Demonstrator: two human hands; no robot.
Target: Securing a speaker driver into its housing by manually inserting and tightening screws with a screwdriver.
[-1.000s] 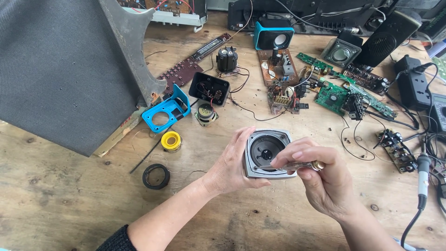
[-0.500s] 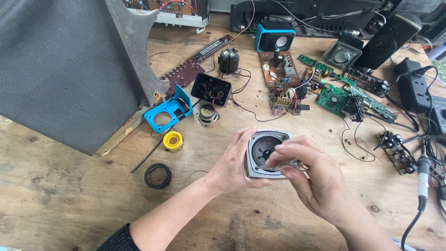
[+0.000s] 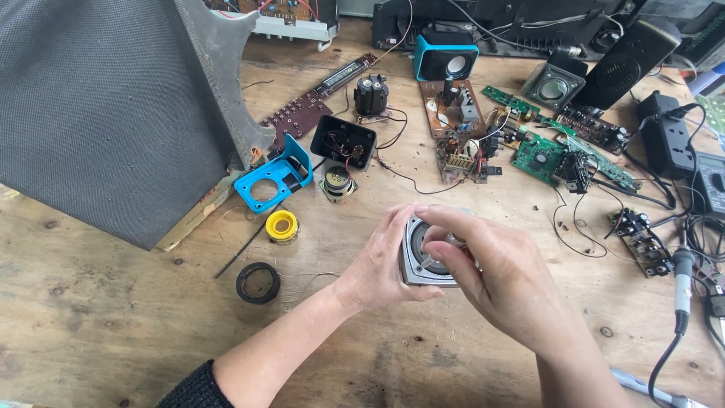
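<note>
Across scuffed wooden workbench [image 3: 113, 317], scattered circuit boards [image 3: 540, 155].

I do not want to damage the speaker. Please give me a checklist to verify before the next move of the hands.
1. Left hand supports the square speaker at its side: ok.
2. Right hand over the cone, fingers on it: ok.
3. What the right fingers pinch: cannot tell.
4. Speaker rests on the wooden table: cannot tell.
5. Black ring and yellow spool lie apart from the hands: ok.
</note>
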